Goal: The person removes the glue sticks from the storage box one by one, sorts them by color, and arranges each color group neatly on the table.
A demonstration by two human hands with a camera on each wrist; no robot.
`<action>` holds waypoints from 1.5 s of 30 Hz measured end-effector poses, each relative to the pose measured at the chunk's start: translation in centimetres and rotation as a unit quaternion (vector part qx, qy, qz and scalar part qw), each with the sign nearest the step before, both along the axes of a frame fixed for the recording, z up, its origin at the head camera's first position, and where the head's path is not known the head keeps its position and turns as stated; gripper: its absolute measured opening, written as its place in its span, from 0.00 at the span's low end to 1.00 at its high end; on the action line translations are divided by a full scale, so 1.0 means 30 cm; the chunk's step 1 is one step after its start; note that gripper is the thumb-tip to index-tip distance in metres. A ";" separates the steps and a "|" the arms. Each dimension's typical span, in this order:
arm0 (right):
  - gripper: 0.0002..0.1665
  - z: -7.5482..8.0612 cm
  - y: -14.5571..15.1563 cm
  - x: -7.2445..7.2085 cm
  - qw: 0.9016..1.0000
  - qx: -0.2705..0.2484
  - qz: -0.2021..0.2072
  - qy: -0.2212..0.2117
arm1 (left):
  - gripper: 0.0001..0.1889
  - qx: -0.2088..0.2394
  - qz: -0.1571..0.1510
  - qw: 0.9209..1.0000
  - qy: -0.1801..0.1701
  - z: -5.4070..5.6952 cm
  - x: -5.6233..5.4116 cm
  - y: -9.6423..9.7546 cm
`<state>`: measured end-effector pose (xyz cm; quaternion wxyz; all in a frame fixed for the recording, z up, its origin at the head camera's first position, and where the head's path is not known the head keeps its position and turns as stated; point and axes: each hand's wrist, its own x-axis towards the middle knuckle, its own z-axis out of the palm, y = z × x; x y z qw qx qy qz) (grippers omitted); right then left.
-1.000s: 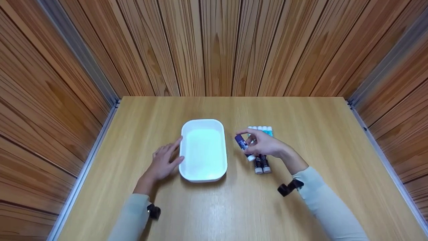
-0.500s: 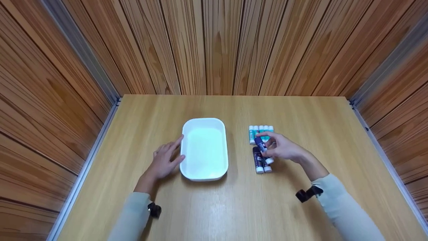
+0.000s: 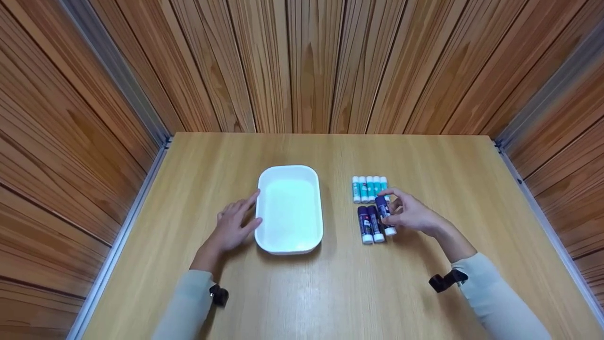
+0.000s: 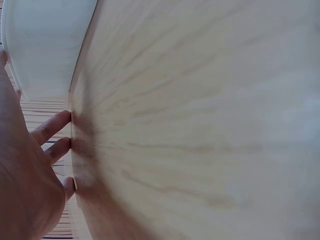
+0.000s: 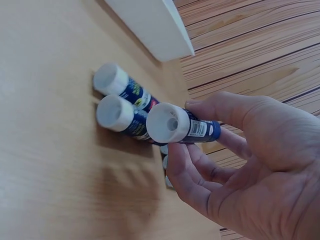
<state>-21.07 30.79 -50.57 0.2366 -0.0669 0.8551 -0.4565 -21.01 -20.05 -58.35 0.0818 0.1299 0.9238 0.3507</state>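
Between the thumb and fingers of my right hand [image 3: 411, 213] is a dark blue glue stick [image 3: 386, 216] with a white base. In the right wrist view this glue stick [image 5: 170, 124] is above the tabletop, its hollow white end facing the camera. Just left of it, two similar dark glue sticks [image 3: 364, 225] lie side by side on the table. My left hand [image 3: 232, 225] rests at the left side of a white plastic tray [image 3: 289, 250], thumb and index finger touching its rim. The left wrist view shows the other fingers [image 4: 59, 124] touching the tabletop.
A row of several teal and white glue sticks [image 3: 366, 190] lies behind the dark ones. The wooden table [image 3: 302, 293] is bordered by wood-plank walls [image 3: 306, 66] at the back and sides.
My right hand has moved rightward with the glue stick, from beside the tray to the right side of the two dark ones. The left hand and tray stay put.
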 end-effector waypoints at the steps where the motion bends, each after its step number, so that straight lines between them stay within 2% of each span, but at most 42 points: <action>1: 0.44 -0.004 0.001 0.002 1.000 0.002 -0.004 -0.002 | 0.42 0.000 0.001 1.000 -0.001 0.001 -0.001 0.000; 8: 0.42 -0.044 0.002 0.011 0.999 0.019 -0.024 -0.011 | 0.42 -0.005 0.002 1.000 -0.004 0.003 -0.001 -0.004; 14: 0.42 -0.072 0.003 0.019 0.999 0.023 -0.021 -0.015 | 0.42 -0.003 0.002 1.000 -0.007 0.000 0.000 -0.006; 26: 0.41 -0.082 -0.005 0.016 0.999 0.019 -0.026 -0.033 | 0.43 0.001 -0.002 1.000 -0.005 0.000 0.005 -0.008; 38: 0.43 -0.101 -0.016 0.013 0.999 0.011 -0.030 -0.027 | 0.42 -0.007 0.001 1.000 -0.014 0.008 0.000 -0.010; 45: 0.42 -0.106 -0.016 0.024 0.999 0.009 -0.030 -0.021 | 0.43 -0.002 0.003 1.000 -0.015 0.003 0.012 -0.007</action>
